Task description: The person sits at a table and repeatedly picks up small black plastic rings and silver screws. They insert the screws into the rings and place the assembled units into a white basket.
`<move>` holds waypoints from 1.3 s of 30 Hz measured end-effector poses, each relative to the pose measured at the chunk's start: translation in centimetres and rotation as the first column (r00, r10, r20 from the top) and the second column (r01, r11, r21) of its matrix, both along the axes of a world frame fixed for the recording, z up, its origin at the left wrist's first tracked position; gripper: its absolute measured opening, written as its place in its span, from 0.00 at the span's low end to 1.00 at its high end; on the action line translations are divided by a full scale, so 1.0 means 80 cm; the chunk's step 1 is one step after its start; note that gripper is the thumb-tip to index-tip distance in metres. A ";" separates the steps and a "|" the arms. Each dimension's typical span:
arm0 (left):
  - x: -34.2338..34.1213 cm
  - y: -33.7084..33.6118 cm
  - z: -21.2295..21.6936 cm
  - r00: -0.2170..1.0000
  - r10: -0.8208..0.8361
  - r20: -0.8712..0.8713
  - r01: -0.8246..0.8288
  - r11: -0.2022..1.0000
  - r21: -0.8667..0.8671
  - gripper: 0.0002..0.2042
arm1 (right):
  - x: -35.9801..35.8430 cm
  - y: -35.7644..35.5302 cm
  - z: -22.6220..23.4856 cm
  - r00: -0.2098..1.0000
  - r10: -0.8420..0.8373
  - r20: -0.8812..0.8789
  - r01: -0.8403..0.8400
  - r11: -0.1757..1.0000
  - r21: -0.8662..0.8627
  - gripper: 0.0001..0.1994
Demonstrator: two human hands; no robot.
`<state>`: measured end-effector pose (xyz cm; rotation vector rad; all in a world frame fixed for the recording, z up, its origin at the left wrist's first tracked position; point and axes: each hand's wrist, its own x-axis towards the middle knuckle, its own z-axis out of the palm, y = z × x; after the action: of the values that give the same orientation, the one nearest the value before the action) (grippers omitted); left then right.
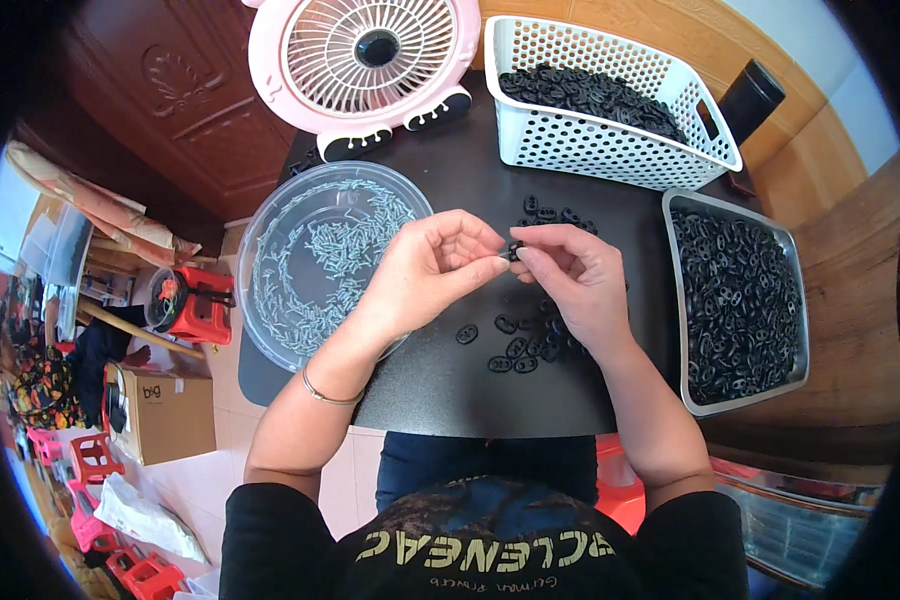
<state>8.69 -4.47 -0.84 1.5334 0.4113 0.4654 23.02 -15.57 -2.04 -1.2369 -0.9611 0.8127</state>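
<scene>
- Two hands meet at fingertip level over the desk (490, 400), both closed on one small black oval piece (514, 250).
- Right hand (578, 275): thumb and index finger pinch the piece from its right side.
- Left hand (415, 270): thumb and index finger grip it from the left; whether a metal pin sits between those tips is too small to tell.
- The held piece's long axis cannot be told, as fingertips cover much of it.
- Main relation: the clear round tub (247, 300) of short silvery metal pins (345, 235) lies directly left of the left hand, its right rim partly behind that hand and wrist, so the left is much the nearer.
- Loose black oval pieces (525, 350) lie scattered beneath and around the right hand, on both its far and near sides.
- Farther right, well apart from the right hand, stands a grey tray (679, 330) filled with similar black pieces.
</scene>
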 end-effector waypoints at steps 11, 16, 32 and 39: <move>0.003 -0.002 -0.006 0.999 0.025 -0.019 -0.025 1.000 0.005 0.05 | 0.000 -0.001 -0.001 1.000 0.008 -0.015 -0.008 1.000 0.007 0.09; 0.003 -0.003 -0.013 0.999 0.050 -0.007 -0.050 0.997 0.067 0.03 | -0.002 0.000 -0.002 1.000 0.014 -0.027 -0.014 1.000 -0.004 0.08; 0.005 -0.010 -0.008 0.982 0.176 0.070 -0.187 0.846 0.499 0.02 | 0.005 -0.002 -0.001 0.996 0.068 -0.063 -0.070 0.997 -0.035 0.07; 0.005 -0.010 -0.012 0.983 0.168 0.067 -0.179 0.953 0.243 0.04 | 0.004 0.003 -0.005 0.993 0.060 -0.105 -0.058 0.998 0.024 0.08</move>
<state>9.09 -5.29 -1.82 1.7326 0.4685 0.7101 23.31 -15.32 -2.44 -1.1408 -0.9215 0.9038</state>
